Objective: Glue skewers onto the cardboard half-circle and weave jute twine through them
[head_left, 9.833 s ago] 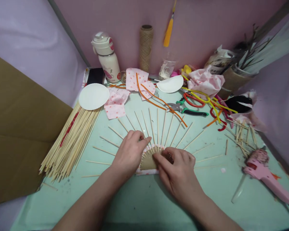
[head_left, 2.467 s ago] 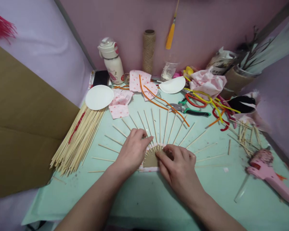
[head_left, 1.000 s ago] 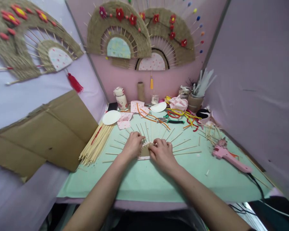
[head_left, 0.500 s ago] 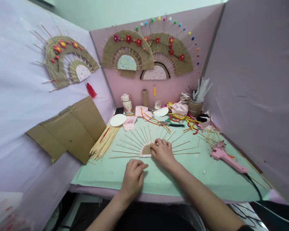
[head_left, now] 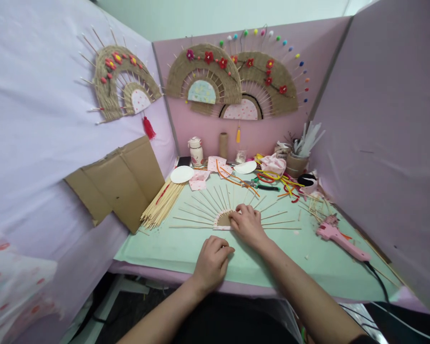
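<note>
A stick fan frame lies flat on the table: a brown cardboard half-circle (head_left: pixel 222 220) with a pale spotted rim, and thin bamboo sticks (head_left: pixel 197 207) spreading from it. My right hand (head_left: pixel 248 224) rests over the right part of the half-circle, fingers bent and pressed onto it, hiding that side and the inner ends of some sticks. Nearer to me, below the fan frame, my left hand (head_left: pixel 212 260) rests by the table's front with its fingers loosely curled. I see nothing in it, and it is apart from the frame.
At left lie a bundle of bamboo sticks (head_left: pixel 163 205), a white paper disc (head_left: pixel 182 174) and folded cardboard (head_left: pixel 116 184). Pliers (head_left: pixel 267 188) and coloured pipe cleaners (head_left: pixel 290 184) lie behind the frame. A pink glue gun (head_left: pixel 344 242) with its cord is at right. Finished fans (head_left: pixel 204 71) hang on the walls.
The whole view has shifted slightly, moving the scene to the right. My left hand stays curled below the fan frame, and my right hand stays on the half-circle.
</note>
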A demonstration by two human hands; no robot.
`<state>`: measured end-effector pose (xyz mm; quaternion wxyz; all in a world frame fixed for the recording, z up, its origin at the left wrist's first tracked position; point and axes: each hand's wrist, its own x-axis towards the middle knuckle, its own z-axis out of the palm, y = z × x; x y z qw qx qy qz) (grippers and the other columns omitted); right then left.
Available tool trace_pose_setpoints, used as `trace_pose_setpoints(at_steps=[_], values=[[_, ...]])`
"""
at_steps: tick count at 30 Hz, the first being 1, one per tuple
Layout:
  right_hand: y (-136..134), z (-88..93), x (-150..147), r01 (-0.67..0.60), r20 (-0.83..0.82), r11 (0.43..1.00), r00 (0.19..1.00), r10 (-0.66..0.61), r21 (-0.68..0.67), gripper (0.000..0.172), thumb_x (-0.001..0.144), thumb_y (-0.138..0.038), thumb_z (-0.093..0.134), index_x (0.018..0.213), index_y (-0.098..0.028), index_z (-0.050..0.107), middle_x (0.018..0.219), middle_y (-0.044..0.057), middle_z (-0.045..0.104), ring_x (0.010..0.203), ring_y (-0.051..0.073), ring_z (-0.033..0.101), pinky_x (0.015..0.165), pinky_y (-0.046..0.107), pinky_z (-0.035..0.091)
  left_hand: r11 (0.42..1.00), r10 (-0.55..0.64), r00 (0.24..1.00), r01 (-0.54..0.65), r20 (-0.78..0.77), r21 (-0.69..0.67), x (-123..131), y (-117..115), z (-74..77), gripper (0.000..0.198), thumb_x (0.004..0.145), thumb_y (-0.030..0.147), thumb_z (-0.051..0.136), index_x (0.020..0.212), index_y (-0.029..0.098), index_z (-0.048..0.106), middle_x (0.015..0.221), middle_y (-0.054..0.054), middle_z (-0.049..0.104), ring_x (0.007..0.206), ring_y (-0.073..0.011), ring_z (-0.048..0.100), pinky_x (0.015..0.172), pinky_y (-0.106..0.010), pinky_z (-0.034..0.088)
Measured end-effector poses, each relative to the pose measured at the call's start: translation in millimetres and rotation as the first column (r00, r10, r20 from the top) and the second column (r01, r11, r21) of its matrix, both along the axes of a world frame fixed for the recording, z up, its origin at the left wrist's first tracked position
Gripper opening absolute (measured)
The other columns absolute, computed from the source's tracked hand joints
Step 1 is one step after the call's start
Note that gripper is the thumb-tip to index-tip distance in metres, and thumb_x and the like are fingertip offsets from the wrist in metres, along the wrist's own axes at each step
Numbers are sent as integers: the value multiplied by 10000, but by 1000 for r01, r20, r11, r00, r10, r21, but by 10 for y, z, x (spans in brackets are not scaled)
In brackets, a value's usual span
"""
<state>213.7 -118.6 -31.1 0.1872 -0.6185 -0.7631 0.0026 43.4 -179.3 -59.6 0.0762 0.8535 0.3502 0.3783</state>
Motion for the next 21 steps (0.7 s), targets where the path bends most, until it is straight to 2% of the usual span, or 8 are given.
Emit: trace_pose_setpoints(at_steps=[12,21], values=[[14,-76,-14,12,-9,999,1000,-12,33,235,922,-286,469,1005,-277,689,1114,63,549,1037,217,407,835,367,251,999,-1,992,7,126,-45,-48,1,-9,323,806,3,439,948,170,677,891,-85,610,893,-205,514,779,-369,458],[5,-46,-29,14,22,999,1000,-15,46,241,922,-288,469,1014,-275,691,1140,64,535,1054,215,401,861,365,258,997,-18,986,29,169,-65,-49,10,-14,312,801,5,445,921,175,677,890,-85,604,900,-208,517,781,-377,473]])
